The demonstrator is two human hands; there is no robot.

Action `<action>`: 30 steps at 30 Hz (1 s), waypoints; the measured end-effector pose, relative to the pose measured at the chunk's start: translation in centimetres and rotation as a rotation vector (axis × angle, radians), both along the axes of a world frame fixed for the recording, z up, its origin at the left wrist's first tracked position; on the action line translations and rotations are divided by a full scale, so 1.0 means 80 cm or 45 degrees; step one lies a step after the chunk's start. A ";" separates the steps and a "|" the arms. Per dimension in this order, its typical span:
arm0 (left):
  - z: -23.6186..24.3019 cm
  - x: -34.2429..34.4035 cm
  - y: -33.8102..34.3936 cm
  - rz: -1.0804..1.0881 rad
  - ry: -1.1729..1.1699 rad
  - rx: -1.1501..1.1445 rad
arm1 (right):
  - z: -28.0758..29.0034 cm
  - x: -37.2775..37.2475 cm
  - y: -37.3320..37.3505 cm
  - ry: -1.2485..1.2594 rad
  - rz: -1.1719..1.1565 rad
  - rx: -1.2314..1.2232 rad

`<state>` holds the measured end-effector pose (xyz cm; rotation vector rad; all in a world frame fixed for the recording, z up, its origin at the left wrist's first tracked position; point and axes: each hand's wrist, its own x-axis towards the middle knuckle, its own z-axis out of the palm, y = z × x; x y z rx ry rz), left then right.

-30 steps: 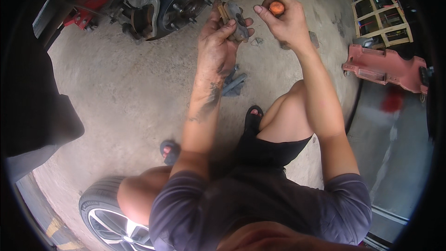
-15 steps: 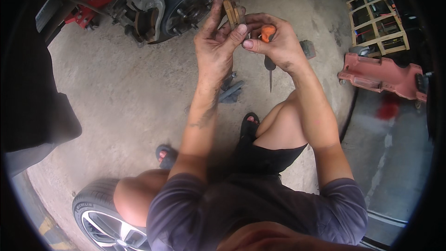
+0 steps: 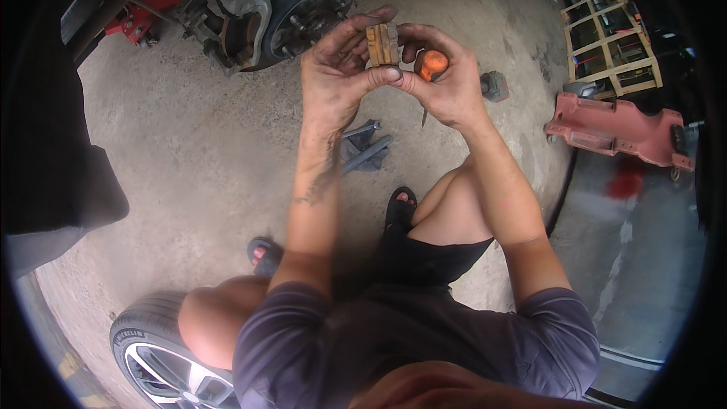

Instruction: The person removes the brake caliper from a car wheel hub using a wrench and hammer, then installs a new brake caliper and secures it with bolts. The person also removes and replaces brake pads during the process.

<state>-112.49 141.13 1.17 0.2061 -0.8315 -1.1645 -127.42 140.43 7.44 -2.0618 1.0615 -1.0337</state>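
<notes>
In front of the bare wheel hub with its brake disc [image 3: 322, 15], my hands hold up what look like brake pads [image 3: 382, 44], rusty brown and pressed face to face. My left hand [image 3: 333, 68] grips them from the left, with its fingers behind and thumb along the lower edge. My right hand [image 3: 452, 79] touches their right side with its fingertips and thumb. That same hand also keeps an orange-handled screwdriver [image 3: 433, 64] in its palm, the thin shaft pointing down. Both hands are smeared with dark grime.
Metal hand tools [image 3: 369, 150] lie on a dark cloth below my hands. A small grey block [image 3: 496, 86] sits to the right on the concrete. Further right are a red creeper [image 3: 617, 129] and a wooden slatted frame [image 3: 613, 42]. A wheel [image 3: 174, 356] lies by my left knee.
The pads have come down slightly and turned, so their edges face me. My right hand has closed in on them, and the screwdriver shaft is now mostly hidden.
</notes>
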 end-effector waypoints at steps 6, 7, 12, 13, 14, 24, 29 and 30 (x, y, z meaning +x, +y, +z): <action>-0.006 -0.001 -0.002 0.099 -0.055 -0.164 | -0.003 0.001 -0.004 -0.041 0.072 -0.151; -0.005 -0.001 -0.002 0.099 -0.054 -0.154 | -0.005 0.001 -0.006 -0.044 0.081 -0.170; -0.004 -0.001 -0.003 0.102 -0.071 -0.125 | -0.005 0.000 -0.004 -0.041 0.059 -0.149; -0.001 -0.002 -0.002 0.039 0.030 -0.070 | -0.004 0.000 -0.003 -0.070 0.039 -0.071; 0.004 -0.004 0.000 -0.025 0.130 -0.013 | -0.003 0.000 -0.002 -0.099 0.019 0.009; -0.030 -0.023 -0.019 -0.595 0.737 -0.161 | 0.001 0.002 -0.001 -0.059 0.112 -0.324; -0.028 -0.015 -0.024 -0.435 0.546 -0.077 | -0.001 0.005 -0.003 0.125 0.023 -0.223; -0.029 -0.017 -0.023 -0.342 0.464 0.039 | -0.002 -0.001 -0.006 0.204 0.008 -0.165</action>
